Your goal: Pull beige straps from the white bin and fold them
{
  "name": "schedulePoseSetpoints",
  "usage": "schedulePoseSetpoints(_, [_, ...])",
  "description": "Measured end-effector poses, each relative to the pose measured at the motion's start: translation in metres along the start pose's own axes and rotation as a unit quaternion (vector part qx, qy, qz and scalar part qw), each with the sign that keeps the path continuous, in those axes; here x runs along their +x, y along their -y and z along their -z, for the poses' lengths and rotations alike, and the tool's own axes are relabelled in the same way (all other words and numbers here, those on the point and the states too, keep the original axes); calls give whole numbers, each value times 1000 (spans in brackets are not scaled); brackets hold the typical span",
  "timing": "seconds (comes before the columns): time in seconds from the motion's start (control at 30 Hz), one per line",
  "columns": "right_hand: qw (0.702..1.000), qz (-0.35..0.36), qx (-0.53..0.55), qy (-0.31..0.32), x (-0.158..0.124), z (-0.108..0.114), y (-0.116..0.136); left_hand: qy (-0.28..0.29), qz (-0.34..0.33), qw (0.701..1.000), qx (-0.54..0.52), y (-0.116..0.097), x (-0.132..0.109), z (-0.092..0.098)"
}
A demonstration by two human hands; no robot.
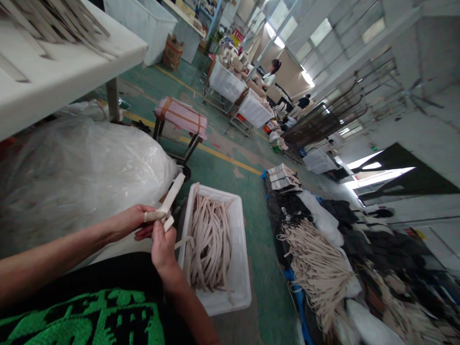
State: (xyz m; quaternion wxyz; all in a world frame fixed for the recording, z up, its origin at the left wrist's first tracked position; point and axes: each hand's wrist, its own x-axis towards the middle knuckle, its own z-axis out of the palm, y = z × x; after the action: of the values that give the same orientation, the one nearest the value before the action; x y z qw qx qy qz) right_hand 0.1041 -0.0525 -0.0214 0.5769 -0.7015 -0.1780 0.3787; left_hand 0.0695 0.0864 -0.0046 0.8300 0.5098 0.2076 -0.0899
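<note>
My left hand (147, 218) pinches a flat cream strap (175, 189), which sticks up and away past the fingertips. A bandage-like wrap shows around one of its fingers. Close against it, my right hand (164, 244) is closed on a strap too, with a short pale end (168, 223) poking out above the thumb. A length of beige strap trails from beside the right hand toward a white plastic bin (245, 268). Inside that bin lies a heap of long beige straps (212, 235). Whether both hands hold one and the same strap I cannot tell.
A white table (125, 52) with straps lies at upper left, a large clear plastic bag (108, 167) below it. Beyond stands a pink-padded stool (181, 116). Bundled cords (316, 273) lie on the right. A person (269, 76) sits farther back near white carts (227, 81).
</note>
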Motion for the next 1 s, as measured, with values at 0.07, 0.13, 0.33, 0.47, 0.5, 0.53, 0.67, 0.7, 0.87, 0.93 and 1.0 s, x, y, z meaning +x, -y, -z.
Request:
schedulePoseSetpoints(0.07, [999,-3,10,31,-1,-3,-1,-42,3,999,-8,-3,2,3])
schedulePoseSetpoints(0.13, [997,-16,13,78,-6,-7,-6,-77,4,997,-16,-5,3,10])
schedulePoseSetpoints(0.33, [999,-34,2,41,-1,-5,-3,-23,18,999,-20,9,-4,10])
schedulePoseSetpoints(0.47, [996,-5,4,84,1,-6,-11,-73,11,997,-30,-1,-7,11])
schedulePoseSetpoints(0.5, [995,-9,2,101,-2,-8,-15,-94,12,995,-32,-4,-7,14])
schedulePoseSetpoints(0.53, [993,-15,-1,114,-4,-9,-18,-113,13,993,-33,-7,-8,16])
schedulePoseSetpoints(0.67, [996,-24,-5,83,-3,-10,-14,-65,33,997,-5,-2,-11,15])
schedulePoseSetpoints(0.7, [998,-13,-2,69,-1,-9,-11,-46,33,998,3,1,-11,14])
schedulePoseSetpoints(0.87, [993,36,-25,106,-1,-12,-13,-95,9,995,5,3,-8,27])
schedulePoseSetpoints(0.93, [989,32,-55,131,-6,-14,-19,-125,0,992,3,0,-8,33])
schedulePoseSetpoints(1.0, [989,23,-66,128,-7,-15,-20,-105,16,994,11,-1,-12,31])
